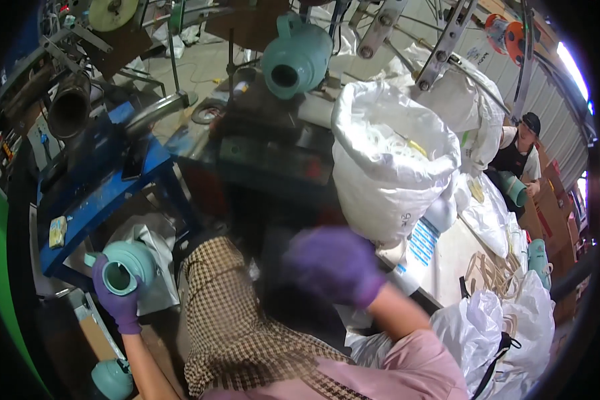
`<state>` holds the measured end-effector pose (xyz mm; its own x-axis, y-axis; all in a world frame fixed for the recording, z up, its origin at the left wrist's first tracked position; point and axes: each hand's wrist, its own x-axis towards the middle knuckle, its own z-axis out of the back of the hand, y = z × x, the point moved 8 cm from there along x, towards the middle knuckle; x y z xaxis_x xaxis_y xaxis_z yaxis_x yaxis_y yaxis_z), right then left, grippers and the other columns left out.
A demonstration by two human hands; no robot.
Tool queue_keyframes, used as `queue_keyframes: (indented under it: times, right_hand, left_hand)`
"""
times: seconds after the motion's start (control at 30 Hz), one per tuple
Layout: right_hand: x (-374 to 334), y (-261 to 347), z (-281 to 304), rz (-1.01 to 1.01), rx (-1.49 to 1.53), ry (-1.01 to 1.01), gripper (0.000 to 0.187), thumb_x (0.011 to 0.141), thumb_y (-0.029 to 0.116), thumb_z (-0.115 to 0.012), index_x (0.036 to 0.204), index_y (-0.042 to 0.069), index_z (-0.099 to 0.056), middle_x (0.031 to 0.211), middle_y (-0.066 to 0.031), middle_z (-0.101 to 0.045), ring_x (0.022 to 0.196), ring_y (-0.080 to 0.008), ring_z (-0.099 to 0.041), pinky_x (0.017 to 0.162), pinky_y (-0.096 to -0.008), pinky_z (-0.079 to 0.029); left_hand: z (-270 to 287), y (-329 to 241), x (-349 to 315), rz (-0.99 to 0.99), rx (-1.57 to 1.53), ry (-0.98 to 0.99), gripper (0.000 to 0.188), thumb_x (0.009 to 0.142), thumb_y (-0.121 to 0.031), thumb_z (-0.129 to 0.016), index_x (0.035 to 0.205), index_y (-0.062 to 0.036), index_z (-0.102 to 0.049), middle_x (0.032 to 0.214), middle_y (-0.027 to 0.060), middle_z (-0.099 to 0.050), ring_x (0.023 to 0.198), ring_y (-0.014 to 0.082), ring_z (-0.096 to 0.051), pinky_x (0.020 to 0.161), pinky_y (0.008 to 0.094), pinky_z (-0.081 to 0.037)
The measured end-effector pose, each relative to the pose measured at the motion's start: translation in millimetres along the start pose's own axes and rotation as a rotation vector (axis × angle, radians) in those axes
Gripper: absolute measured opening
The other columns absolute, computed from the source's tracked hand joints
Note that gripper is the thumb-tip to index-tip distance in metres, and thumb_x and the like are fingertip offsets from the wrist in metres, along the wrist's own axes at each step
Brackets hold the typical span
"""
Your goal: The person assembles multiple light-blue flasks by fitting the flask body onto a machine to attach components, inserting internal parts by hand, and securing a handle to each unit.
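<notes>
My left hand (120, 301), in a purple glove, grips a teal plastic jug (142, 259) at the lower left. The jug's round open mouth points up toward me, and its handle lies by my fingers. In front of my body hangs my right hand (337, 265), also gloved in purple; motion smears its fingers, so whether it holds anything cannot be made out. A second teal jug (307, 53) sits on the machine at the top middle, dark opening toward me. Near the lower left edge is another teal jug (112, 379), partly cut off.
A big white sack (387, 187) of pale plastic pieces stands right of the dark machine (273, 143). On the left is a blue metal bench (100, 208) with a yellowish block (58, 231). Clear bags (460, 327) lie lower right. A co-worker (519, 150) holds a teal piece farther back.
</notes>
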<state>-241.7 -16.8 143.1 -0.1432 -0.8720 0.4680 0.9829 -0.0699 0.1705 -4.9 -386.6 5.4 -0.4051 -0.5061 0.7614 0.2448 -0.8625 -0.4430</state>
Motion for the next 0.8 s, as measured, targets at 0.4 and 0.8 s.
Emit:
queue_keyframes:
  times: [0.4, 0.8]
  right_hand:
    - [-144, -381, 167, -1.13, -0.757, 0.477, 0.029, 0.083, 0.023, -0.062, 0.094, -0.001, -0.076, 0.103, -0.0272, -0.07, 0.097, -0.0436, -0.068, 0.085, -0.046, -0.055]
    - [-191, -423, 288, -0.667, -0.777, 0.025, 0.017, 0.085, 0.014, -0.07, 0.097, 0.002, -0.072, 0.101, -0.0163, -0.071, 0.095, -0.0365, -0.067, 0.085, -0.042, -0.053]
  left_hand:
    - [22, -64, -17, 0.007, -0.044, 0.027, 0.076, 0.065, -0.021, -0.087, 0.132, -0.0009, -0.057, 0.138, 0.0169, -0.057, 0.131, 0.0372, -0.052, 0.114, 0.0477, -0.038]
    - [5, -120, -43, 0.054, -0.225, 0.218, 0.072, 0.063, -0.022, -0.092, 0.124, -0.0034, -0.059, 0.126, 0.0153, -0.062, 0.12, 0.0358, -0.059, 0.11, 0.0523, -0.04]
